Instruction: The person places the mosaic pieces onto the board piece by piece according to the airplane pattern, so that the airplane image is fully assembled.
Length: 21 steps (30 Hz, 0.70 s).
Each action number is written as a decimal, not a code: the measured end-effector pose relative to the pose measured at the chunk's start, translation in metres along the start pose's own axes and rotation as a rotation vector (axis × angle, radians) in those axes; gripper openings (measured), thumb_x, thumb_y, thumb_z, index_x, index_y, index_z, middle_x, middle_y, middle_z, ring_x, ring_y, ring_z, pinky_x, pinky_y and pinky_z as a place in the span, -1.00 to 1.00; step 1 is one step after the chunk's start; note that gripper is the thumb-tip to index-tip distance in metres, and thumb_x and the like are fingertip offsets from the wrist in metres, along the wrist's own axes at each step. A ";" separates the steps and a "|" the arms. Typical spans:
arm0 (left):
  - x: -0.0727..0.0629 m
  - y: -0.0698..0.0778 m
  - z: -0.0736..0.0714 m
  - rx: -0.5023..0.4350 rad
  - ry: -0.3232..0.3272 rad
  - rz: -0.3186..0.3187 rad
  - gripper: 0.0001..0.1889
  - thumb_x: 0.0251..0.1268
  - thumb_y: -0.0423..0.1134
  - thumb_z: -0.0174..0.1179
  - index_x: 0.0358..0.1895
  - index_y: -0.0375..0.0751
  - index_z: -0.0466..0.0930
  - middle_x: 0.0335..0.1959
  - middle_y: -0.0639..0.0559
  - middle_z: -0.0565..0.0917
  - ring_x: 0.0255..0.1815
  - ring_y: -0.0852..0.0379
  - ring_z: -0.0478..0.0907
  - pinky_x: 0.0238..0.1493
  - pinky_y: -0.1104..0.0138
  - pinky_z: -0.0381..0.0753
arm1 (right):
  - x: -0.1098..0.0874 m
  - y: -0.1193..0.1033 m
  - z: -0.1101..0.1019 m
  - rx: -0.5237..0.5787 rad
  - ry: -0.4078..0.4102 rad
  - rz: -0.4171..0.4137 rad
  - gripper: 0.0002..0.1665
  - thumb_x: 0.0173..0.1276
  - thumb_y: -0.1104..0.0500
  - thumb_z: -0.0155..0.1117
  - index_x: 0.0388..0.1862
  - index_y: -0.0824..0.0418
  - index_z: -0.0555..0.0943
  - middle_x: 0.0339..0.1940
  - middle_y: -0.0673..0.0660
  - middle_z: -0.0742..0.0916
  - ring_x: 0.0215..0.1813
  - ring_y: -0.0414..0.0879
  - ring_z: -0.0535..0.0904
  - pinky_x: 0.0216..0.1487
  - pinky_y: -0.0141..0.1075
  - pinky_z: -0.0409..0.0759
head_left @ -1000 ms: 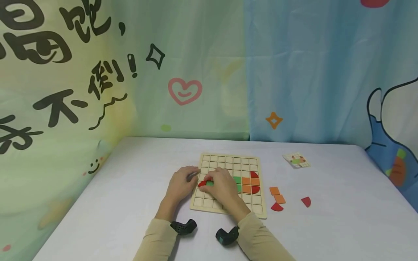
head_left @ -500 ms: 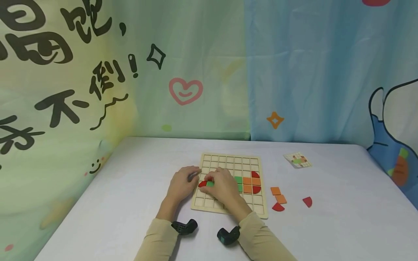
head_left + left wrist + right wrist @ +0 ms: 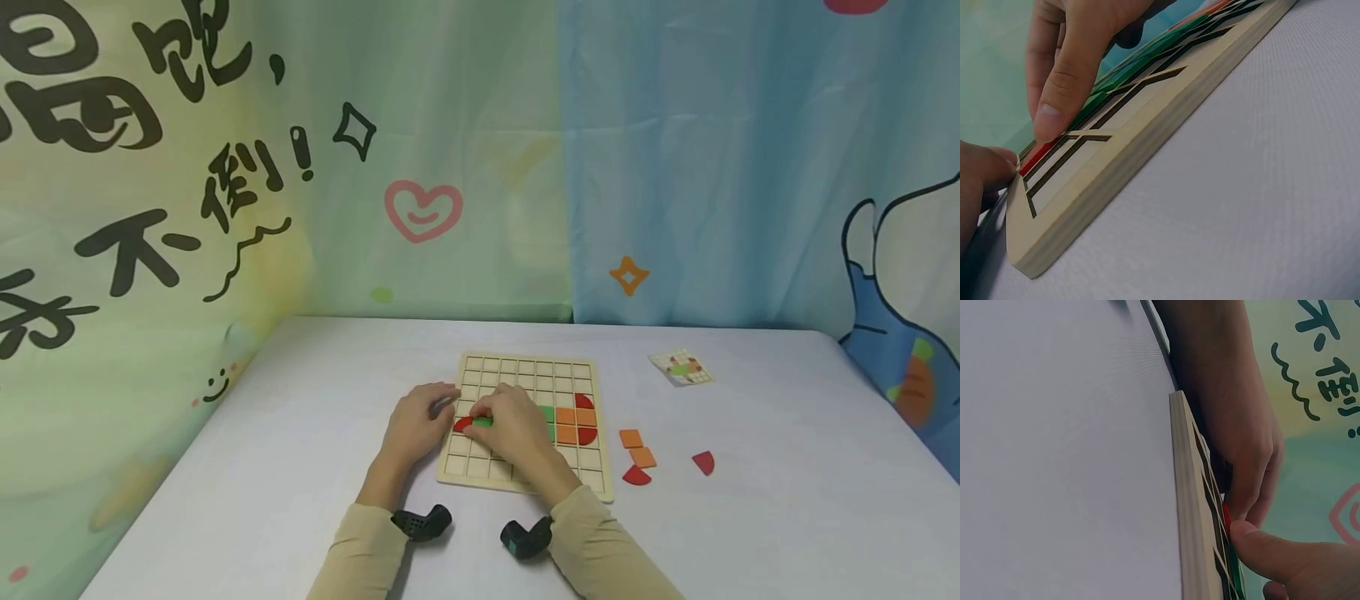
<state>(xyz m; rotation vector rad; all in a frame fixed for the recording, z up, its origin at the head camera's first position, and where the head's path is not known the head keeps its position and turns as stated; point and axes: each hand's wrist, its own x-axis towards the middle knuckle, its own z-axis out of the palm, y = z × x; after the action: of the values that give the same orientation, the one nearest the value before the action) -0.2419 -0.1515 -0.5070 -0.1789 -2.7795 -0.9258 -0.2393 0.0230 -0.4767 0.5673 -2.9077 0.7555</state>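
Observation:
A wooden grid board [image 3: 480, 471] lies on the white table with flat coloured pieces in its cells. At its left edge is my left hand [image 3: 418, 425], fingertips gripping the rim beside a red quarter-round piece [image 3: 463, 424]. Over the board's middle, my right hand [image 3: 513, 425] pinches a green square [image 3: 482, 422] between thumb and fingers, just right of that red piece. The green square looks slightly tilted. In the left wrist view the right thumb [image 3: 1050, 119] comes down close to the red piece [image 3: 1036, 156]. Part of the green row is hidden under the right hand.
Orange squares [image 3: 576, 425] and red quarter-rounds fill cells at the board's right side. Two loose orange squares [image 3: 631, 438] and two loose red quarter-rounds [image 3: 703, 463] lie to its right. Behind them sits a small pattern card [image 3: 681, 367]. A printed curtain hangs behind.
Both hands stay in nearly the same place. The green square under the right fingers shows a narrower face now, as though tipped a little. The view has shifted slightly.

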 end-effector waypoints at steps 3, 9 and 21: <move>0.000 0.001 0.000 0.001 0.000 -0.002 -0.71 0.26 -0.17 0.13 0.03 -0.03 0.65 0.16 0.02 0.61 0.30 -0.02 0.44 0.34 0.03 0.39 | 0.000 -0.001 0.000 0.006 0.000 0.000 -0.74 0.02 -0.12 0.48 -0.32 -0.08 0.76 -0.35 -0.08 0.62 -0.26 -0.14 0.48 -0.36 -0.34 0.48; 0.000 0.001 0.000 0.007 0.002 -0.002 -0.71 0.26 -0.17 0.13 0.03 -0.02 0.65 0.16 0.02 0.60 0.30 -0.01 0.44 0.34 0.03 0.39 | -0.001 -0.001 -0.001 0.018 -0.002 -0.001 -0.74 0.02 -0.11 0.49 -0.31 -0.07 0.76 -0.34 -0.08 0.64 -0.23 -0.14 0.50 -0.34 -0.34 0.51; -0.003 0.004 0.001 0.001 0.006 -0.029 -0.69 0.25 -0.18 0.15 0.05 -0.01 0.63 0.18 0.00 0.58 0.31 -0.05 0.43 0.35 0.00 0.37 | -0.003 0.028 -0.028 0.077 -0.012 0.082 -0.66 0.08 -0.15 0.43 -0.18 -0.08 0.72 -0.41 -0.05 0.58 -0.36 -0.18 0.43 -0.53 -0.39 0.40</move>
<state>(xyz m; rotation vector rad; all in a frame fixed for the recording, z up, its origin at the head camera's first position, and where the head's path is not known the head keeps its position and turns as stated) -0.2385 -0.1480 -0.5059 -0.1356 -2.7842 -0.9302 -0.2469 0.0606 -0.4656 0.4634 -2.9394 0.8806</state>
